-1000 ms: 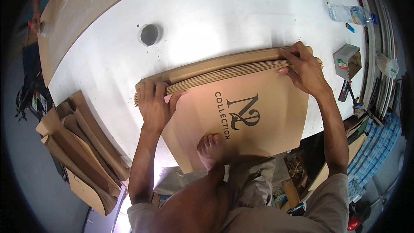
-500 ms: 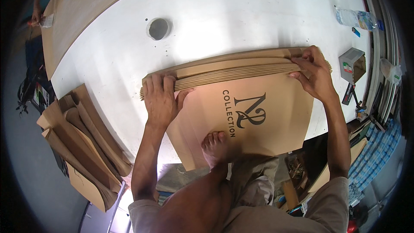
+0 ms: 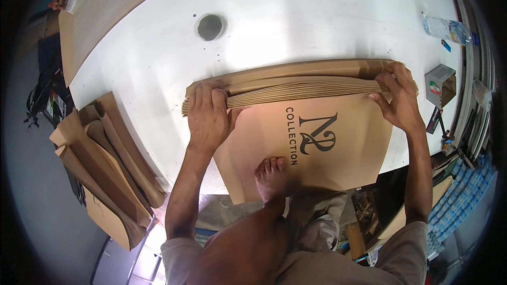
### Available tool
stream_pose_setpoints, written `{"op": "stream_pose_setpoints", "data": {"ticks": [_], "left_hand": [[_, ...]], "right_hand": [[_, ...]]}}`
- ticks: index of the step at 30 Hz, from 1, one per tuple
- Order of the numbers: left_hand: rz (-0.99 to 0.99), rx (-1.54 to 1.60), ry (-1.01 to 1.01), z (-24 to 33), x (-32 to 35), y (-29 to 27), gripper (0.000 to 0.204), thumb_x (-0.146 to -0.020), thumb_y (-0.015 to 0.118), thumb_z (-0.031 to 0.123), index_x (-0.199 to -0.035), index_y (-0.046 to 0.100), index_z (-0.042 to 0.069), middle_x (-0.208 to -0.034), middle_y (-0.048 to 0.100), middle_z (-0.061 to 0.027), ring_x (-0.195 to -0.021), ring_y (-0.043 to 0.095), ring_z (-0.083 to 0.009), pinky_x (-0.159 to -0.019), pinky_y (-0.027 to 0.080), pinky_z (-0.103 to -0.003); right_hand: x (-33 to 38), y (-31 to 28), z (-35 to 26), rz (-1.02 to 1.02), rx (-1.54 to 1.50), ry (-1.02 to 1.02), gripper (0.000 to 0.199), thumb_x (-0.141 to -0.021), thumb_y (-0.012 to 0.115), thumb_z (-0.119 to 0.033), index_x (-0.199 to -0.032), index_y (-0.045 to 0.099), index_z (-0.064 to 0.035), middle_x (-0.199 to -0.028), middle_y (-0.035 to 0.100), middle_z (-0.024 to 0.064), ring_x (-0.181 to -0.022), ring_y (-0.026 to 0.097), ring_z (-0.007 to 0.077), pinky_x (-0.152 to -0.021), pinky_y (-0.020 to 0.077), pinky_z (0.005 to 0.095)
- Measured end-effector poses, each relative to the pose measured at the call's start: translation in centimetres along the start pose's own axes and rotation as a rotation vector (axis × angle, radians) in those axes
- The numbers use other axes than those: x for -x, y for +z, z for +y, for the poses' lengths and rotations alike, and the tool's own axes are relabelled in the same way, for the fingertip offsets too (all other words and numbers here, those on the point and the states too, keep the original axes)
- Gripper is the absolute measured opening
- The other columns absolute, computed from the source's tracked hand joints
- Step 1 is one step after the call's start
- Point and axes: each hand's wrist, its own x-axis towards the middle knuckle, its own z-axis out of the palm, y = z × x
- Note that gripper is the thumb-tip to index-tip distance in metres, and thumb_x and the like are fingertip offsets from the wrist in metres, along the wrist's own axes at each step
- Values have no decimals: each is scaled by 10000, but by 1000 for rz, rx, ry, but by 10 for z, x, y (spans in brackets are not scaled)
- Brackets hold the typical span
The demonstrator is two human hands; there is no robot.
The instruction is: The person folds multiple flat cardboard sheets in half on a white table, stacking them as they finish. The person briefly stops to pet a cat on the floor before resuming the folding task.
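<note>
A stack of brown kraft paper bags (image 3: 253, 126) lies before me on a white table, dark lettering printed sideways on the top one. Its far edge is bent up into a thick row of layered folds. My left hand (image 3: 210, 113) is closed around the left end of that row, thumb on the near face. At the right end my right hand (image 3: 396, 95) grips the same folds, fingers over the far side and thumb in front. My bare foot (image 3: 271, 174) presses on the top bag near its close edge.
At the left sits a pile of folded brown paper bags (image 3: 105, 163). The white table (image 3: 296, 16) has a round hole (image 3: 209, 27). To the right are a plastic bottle (image 3: 446, 29), a small grey box (image 3: 441, 85) and a blue lighter (image 3: 446, 46). Another person's hand (image 3: 57, 3) shows at far left.
The whole scene has shifted slightly right in the picture. Both hands keep their hold at the ends of the folds, and the layers bulge more towards the right.
</note>
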Motion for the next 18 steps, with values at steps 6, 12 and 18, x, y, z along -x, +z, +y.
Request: {"op": "stream_pose_setpoints", "data": {"ticks": [6, 12, 18], "left_hand": [[-78, -58, -152, 14, 1, 0, 511, -825, 866, 331, -1086, 557, 19, -1098, 589, -168, -1030, 588, -382, -884, 471, -497], [7, -41, -15, 1, 10, 3, 483, -825, 840, 254, -1140, 569, 9, -1115, 586, -159, -1014, 574, -353, -877, 453, -481], [-137, -32, -186, 12, 6, -2, 540, -784, 888, 199, -1172, 547, 42, -1214, 581, -198, -1086, 582, -394, -893, 466, -510]], "right_hand": [[-18, 3, -10, -275, -154, 291, 464, -820, 858, -264, -1195, 705, -38, -1198, 629, 140, -1112, 615, 373, -932, 510, 497], [1, -4, 0, -127, -46, 79, 592, -839, 841, -293, -1357, 645, -83, -1208, 643, 161, -1136, 627, 385, -941, 519, 504], [-13, 0, -11, -233, -155, 244, 551, -789, 883, -249, -1269, 686, -61, -1212, 632, 144, -1151, 606, 392, -938, 513, 500]]}}
